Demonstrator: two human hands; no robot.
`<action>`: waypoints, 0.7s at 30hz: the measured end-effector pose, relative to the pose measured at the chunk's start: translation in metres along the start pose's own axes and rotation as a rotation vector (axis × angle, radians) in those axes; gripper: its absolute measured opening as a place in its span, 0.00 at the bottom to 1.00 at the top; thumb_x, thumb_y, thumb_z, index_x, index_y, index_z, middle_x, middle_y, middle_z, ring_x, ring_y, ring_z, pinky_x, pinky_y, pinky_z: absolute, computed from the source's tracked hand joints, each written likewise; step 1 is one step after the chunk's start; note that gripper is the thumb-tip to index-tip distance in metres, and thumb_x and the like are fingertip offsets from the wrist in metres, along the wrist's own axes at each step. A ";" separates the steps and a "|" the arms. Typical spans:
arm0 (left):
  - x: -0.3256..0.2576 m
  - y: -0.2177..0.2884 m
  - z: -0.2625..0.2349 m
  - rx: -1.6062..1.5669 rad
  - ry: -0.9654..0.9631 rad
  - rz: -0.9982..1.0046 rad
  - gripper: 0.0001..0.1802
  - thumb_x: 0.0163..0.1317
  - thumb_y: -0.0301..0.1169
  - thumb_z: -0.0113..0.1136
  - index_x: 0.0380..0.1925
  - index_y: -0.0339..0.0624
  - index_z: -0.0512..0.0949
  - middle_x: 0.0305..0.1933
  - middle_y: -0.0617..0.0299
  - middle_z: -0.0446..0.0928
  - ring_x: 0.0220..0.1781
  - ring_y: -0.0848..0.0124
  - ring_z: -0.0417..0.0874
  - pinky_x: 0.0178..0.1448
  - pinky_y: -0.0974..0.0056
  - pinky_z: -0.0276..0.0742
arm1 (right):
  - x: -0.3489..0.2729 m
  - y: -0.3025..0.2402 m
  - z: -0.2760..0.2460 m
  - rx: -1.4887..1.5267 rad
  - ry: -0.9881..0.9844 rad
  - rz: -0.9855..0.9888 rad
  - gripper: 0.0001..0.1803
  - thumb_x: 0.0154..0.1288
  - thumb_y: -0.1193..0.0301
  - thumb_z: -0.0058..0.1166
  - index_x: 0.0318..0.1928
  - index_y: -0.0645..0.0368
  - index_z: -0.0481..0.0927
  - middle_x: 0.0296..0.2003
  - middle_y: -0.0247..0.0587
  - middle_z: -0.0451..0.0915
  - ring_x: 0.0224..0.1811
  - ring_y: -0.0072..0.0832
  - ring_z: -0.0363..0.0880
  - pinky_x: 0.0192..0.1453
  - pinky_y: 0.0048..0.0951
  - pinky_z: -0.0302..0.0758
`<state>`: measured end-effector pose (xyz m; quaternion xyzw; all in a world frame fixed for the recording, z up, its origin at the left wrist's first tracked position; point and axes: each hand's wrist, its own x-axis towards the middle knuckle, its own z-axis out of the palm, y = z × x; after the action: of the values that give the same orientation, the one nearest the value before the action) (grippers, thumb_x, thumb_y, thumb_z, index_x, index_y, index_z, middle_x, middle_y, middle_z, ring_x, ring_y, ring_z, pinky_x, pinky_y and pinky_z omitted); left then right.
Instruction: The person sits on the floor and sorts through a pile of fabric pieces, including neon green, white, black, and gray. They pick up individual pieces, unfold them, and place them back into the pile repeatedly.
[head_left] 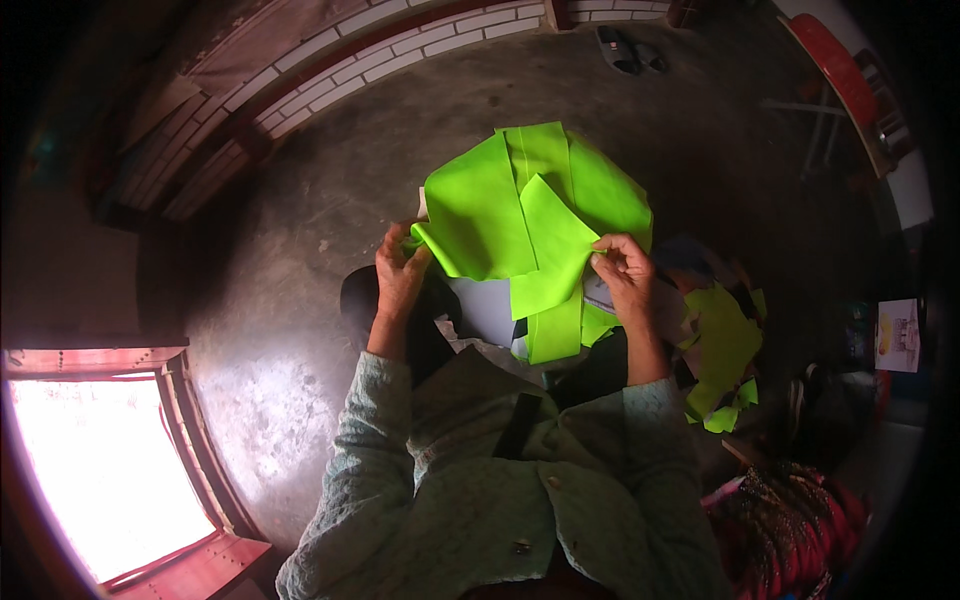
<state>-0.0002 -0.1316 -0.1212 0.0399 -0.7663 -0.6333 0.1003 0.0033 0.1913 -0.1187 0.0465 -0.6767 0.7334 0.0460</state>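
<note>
In front of me lies a heap of bright yellow-green fabric pieces (480,205), several flat panels overlapping over a pale grey surface (487,308). My left hand (402,268) pinches the folded left corner of one panel between thumb and fingers. On the other side, my right hand (625,270) grips the edge of a narrower yellow-green fabric strip (552,240) that crosses the heap at a slant. Its lower end hangs toward my lap, over another strip. What lies under the heap is mostly hidden.
More yellow-green scraps (722,350) lie to my right. Patterned red cloth (790,530) sits at the lower right. A red-topped table (835,70) stands far right, and dark slippers (622,50) rest on the concrete floor (300,230). A bright opening (105,470) is at left.
</note>
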 end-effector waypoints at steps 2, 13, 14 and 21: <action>-0.005 0.001 -0.004 -0.188 0.014 -0.071 0.13 0.55 0.20 0.55 0.41 0.39 0.75 0.43 0.63 0.77 0.39 0.77 0.76 0.43 0.72 0.73 | 0.000 0.002 -0.001 0.017 -0.006 0.002 0.09 0.59 0.83 0.58 0.40 0.59 0.79 0.25 0.18 0.67 0.26 0.07 0.59 0.31 0.13 0.58; -0.021 0.003 -0.004 0.043 0.105 0.042 0.28 0.49 0.18 0.53 0.55 0.40 0.65 0.46 0.54 0.77 0.43 0.63 0.80 0.48 0.65 0.76 | -0.002 -0.004 -0.001 0.110 -0.063 -0.080 0.09 0.58 0.84 0.57 0.39 0.60 0.78 0.38 0.27 0.73 0.40 0.14 0.71 0.46 0.19 0.68; -0.023 0.006 -0.005 0.178 0.087 0.021 0.29 0.49 0.19 0.54 0.55 0.39 0.64 0.46 0.52 0.77 0.43 0.59 0.80 0.48 0.64 0.76 | -0.002 -0.004 -0.002 0.086 -0.062 -0.098 0.09 0.57 0.84 0.57 0.39 0.61 0.78 0.39 0.29 0.73 0.41 0.15 0.71 0.47 0.20 0.68; -0.032 0.010 -0.003 0.658 0.279 0.368 0.29 0.49 0.21 0.56 0.55 0.42 0.67 0.55 0.46 0.71 0.57 0.48 0.72 0.61 0.54 0.69 | -0.001 -0.010 -0.001 0.139 -0.075 -0.082 0.08 0.58 0.83 0.56 0.39 0.62 0.77 0.41 0.31 0.72 0.47 0.19 0.70 0.54 0.22 0.66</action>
<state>0.0324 -0.1264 -0.1145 0.0176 -0.9017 -0.3140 0.2968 0.0060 0.1934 -0.1088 0.1043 -0.6230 0.7738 0.0472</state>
